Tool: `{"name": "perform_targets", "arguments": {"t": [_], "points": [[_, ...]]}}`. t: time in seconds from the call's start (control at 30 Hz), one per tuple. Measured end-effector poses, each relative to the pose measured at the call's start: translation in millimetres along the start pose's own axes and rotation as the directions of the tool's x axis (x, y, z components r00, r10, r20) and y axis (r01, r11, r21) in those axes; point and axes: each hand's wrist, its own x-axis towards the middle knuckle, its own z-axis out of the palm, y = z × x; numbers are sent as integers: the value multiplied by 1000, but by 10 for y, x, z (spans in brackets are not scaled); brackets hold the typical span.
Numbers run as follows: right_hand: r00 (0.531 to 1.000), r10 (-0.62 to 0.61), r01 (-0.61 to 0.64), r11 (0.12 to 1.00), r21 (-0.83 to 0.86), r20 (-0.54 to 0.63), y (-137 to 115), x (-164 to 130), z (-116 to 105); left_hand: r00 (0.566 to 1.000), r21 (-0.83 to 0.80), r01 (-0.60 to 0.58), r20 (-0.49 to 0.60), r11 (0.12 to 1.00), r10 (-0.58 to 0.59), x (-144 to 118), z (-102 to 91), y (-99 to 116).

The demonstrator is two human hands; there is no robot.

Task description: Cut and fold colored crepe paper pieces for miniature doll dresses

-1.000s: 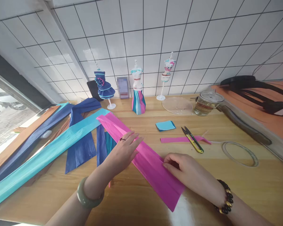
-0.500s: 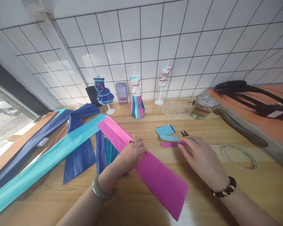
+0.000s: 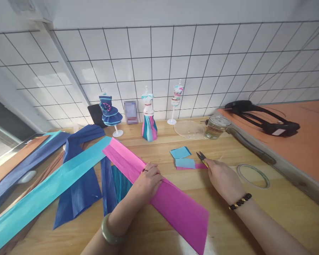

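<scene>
My left hand is closed around the middle of a folded magenta crepe paper strip, which slants across the table toward me. Small scissors with dark blades and a yellowish part show at the fingertips of my right hand; most of their handle is hidden under the fingers. Just left of them are a light blue paper piece, lying over a narrow magenta strip, and a stacked blue piece. A turquoise strip reaches the magenta strip's far end.
Three small dress forms stand by the tiled wall: one in a blue dress, one in a striped skirt, one partly covered. A lidded glass, a clear disc and a ring lie rightward. Blue paper spreads left.
My right hand has let go of the light blue piece, which now lies on the magenta strip, and has taken hold of the scissors. My left hand keeps its grip. The view has shifted.
</scene>
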Motion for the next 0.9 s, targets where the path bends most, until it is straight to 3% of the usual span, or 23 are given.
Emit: {"name": "perform_targets", "arguments": {"t": [0.2,0.43,0.67,0.77,0.9], "points": [[998,-32,33,999,17,-61,-55,19,-69,999,-10,-15,-38,1000,15,-35,11,-28],[949,-309,314,940,131,-56,-264,170,-191,999,1,-6,-37,1000,6,-47,-4,-22],[913,-407,404,900,165,-14,-377,243,-209,1000,3,20,-11,1000,-20,-56,-41,5],[905,-426,417,892,174,12,-337,239,-237,1000,-1,26,-11,1000,-26,-53,-41,3],[912,-406,391,901,186,52,-94,290,-276,999,17,3,-37,1000,-2,-48,-31,-5]]}}
